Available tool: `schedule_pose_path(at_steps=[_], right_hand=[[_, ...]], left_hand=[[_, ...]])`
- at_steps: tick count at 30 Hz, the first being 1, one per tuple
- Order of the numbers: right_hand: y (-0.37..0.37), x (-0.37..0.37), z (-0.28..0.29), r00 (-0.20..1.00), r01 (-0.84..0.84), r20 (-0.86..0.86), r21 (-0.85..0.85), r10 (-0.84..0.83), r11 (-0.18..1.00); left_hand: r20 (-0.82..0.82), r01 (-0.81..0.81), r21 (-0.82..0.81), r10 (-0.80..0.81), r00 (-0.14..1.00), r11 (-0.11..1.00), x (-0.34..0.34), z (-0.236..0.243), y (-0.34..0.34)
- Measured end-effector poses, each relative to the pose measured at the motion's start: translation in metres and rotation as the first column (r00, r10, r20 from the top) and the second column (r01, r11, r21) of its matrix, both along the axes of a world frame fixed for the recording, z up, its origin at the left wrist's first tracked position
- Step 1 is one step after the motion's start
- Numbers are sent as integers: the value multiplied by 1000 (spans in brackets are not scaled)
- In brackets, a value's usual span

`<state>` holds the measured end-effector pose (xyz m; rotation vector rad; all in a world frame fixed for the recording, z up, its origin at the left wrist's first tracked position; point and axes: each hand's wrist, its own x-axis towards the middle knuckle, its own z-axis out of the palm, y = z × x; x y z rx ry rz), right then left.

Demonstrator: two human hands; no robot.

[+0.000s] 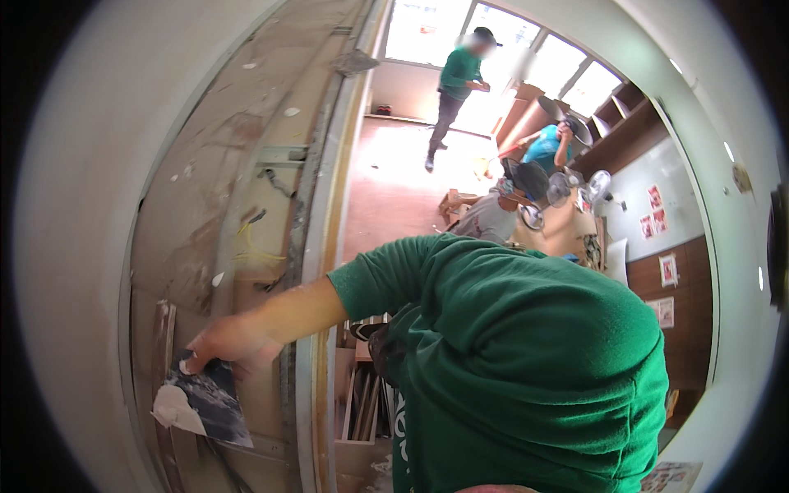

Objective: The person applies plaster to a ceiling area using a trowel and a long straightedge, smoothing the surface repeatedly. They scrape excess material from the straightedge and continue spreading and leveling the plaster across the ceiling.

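Observation:
My right arm point(308, 314), in a short green sleeve, reaches across to the left. My right hand point(234, 341), blurred by motion, grips a dark flat scraper plate point(218, 403) by its upper edge, the thumb lying on its face. White smears mark the plate, and a thick lump of white putty point(177, 411) sits at its left corner. Beneath lies a dusty tan surface point(189, 246) spotted with white bits. Beside the plate is a narrow wooden strip point(164, 316). My left hand does not show.
A pale frame edge point(316, 329) runs beside the tan surface, where yellow wires point(255, 251) stick out. Across the room are a standing person point(460, 78) in green, a person in blue point(546, 148) and one in grey point(489, 218), near fans and cardboard. Shelves point(362, 403) stand below my arm.

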<state>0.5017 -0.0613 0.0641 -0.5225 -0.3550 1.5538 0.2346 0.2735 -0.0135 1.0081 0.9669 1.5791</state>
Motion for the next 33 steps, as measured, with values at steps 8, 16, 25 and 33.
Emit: schedule_pose_path(at_steps=[8, 16, 25, 33], right_hand=[[76, -12, 51, 972, -205, 144, 145, 185, 968], [165, -37, 109, 858, -303, 466, 121, 215, 945], [257, -199, 182, -171, -526, 409, 732, -896, 434], [316, -277, 221, -415, -852, -486, 505, -769, 141]], left_hand=[[-78, -196, 152, 209, 975, 969, -141, -2, 15], [136, -384, 46, 375, 917, 922, -76, 30, -26], [148, -488, 139, 469, 871, 862, -108, 52, -55], [180, -432, 163, 404, 897, 887, -112, 48, -52]])
